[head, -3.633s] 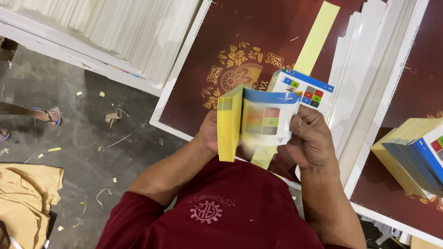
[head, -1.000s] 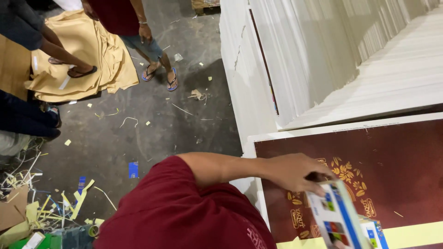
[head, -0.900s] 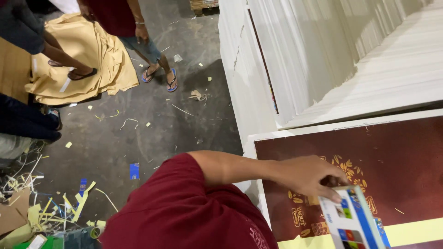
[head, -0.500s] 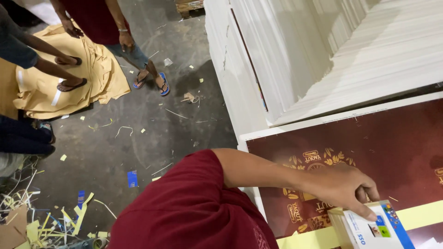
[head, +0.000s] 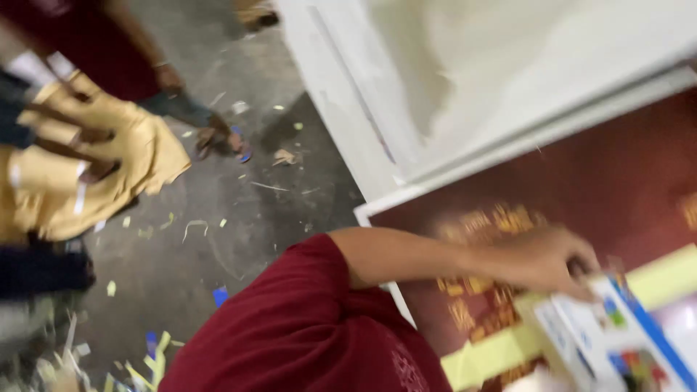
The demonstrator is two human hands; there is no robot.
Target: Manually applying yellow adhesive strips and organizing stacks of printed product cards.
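The frame is blurred by motion, so fine detail is lost. One hand (head: 548, 261) reaches out from a red sleeve (head: 290, 319) across a dark red board (head: 581, 181) with gold ornament, and its fingers (head: 581, 279) curl down onto the top edge of a stack of booklets (head: 610, 341), white with blue edges and small coloured squares; by the way the arm runs it looks like the left hand, though I cannot be sure. It appears to pinch or press the stack, but whether it truly grips it I cannot tell. The other hand is out of sight. The booklets lie near the board's lower right, partly over a pale yellow strip (head: 494, 356) that crosses the board at a slant. Behind the board, piles of white sheets (head: 508, 80) rise toward the top right. To the left is a grey floor (head: 239, 218) strewn with paper scraps, where other people stand, one in sandals (head: 225, 141), beside a heap of tan paper (head: 94, 167).
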